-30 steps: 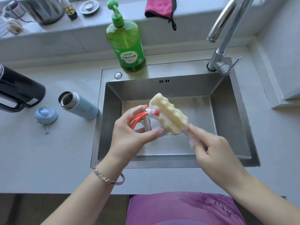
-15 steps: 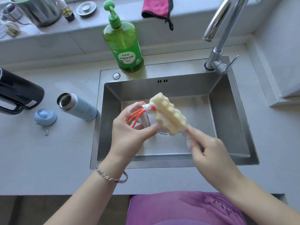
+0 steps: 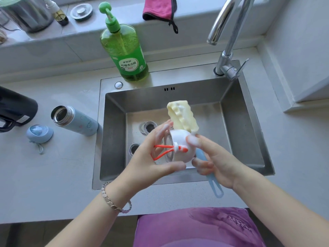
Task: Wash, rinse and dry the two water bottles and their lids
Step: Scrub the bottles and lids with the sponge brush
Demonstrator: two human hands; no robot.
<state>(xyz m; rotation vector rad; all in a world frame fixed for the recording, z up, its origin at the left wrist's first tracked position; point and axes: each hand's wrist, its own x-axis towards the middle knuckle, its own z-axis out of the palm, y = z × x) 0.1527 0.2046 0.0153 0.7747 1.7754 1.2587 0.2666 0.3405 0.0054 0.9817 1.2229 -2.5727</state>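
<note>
White plastic lid (image 3: 179, 148) with orange loop, coated in foam: we hold it above the sink (image 3: 114, 139), our left hand (image 3: 154, 163) clasping its rim between thumb and fingers. Our right hand (image 3: 219, 164) grasps the blue handle of the sponge brush (image 3: 181, 116), thumb on the dome, yellow head touching the lid. We judge it light, stiff and slippery; best taken by the rim, not the floppy loop. Blue bottle (image 3: 78, 122), open, lies on the table (image 3: 53, 175) left of the sink, its blue lid (image 3: 39, 133) farther left.
</note>
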